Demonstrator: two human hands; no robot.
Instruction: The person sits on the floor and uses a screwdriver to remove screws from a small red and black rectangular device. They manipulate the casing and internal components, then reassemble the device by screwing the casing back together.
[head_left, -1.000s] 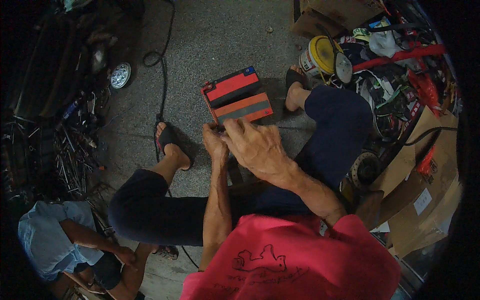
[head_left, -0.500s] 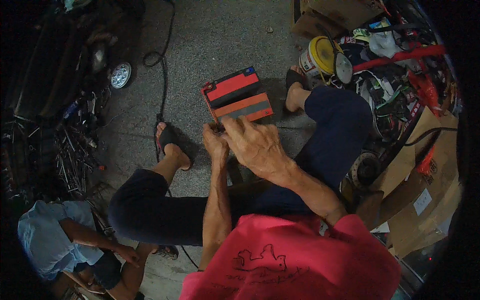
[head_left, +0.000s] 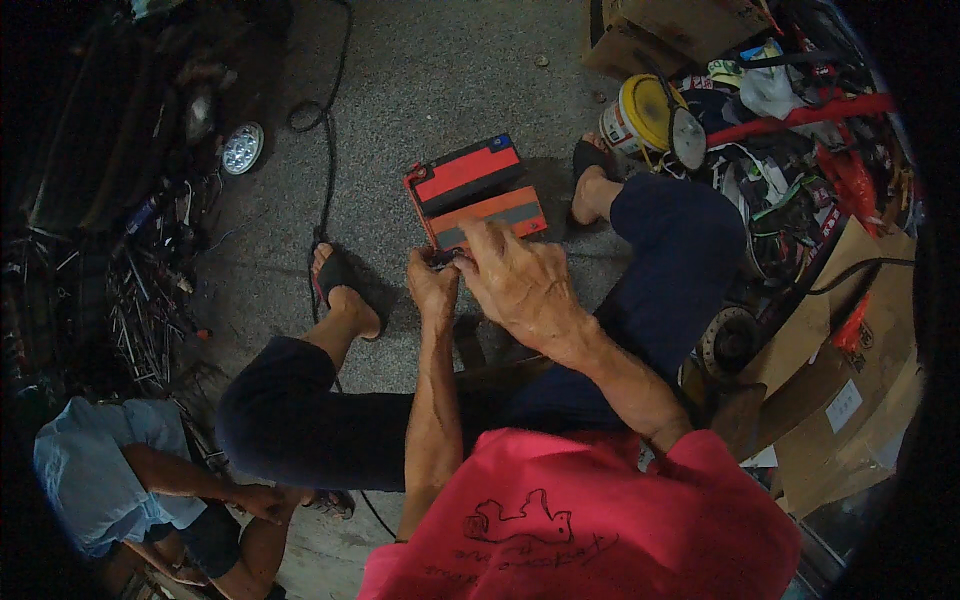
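Observation:
On the floor between my feet stand two block-shaped batteries side by side: a red and black battery [head_left: 468,172] farther off, and an orange battery [head_left: 500,212] with a grey band nearer me. Along their left ends runs a thin red cable [head_left: 420,212]. My left hand [head_left: 433,285] is closed at the orange battery's near left corner, its fingertips pinched by a small dark piece [head_left: 441,258]. Bent over the same corner, my right hand [head_left: 522,283] is closed too, thumb and forefinger together beside that piece. What exactly the fingertips grip is hidden.
A white bucket with a yellow lid [head_left: 645,112] stands beyond my right foot, near a heap of scrap and cardboard [head_left: 850,400]. A black cable [head_left: 328,170] and a round lamp [head_left: 243,148] lie left, near loose tools [head_left: 150,320]. Another person [head_left: 120,470] sits lower left.
My right hand has shifted slightly right, its fingers changing their bend, and the dark piece between my hands shows more. My left hand has barely moved. The batteries stay put.

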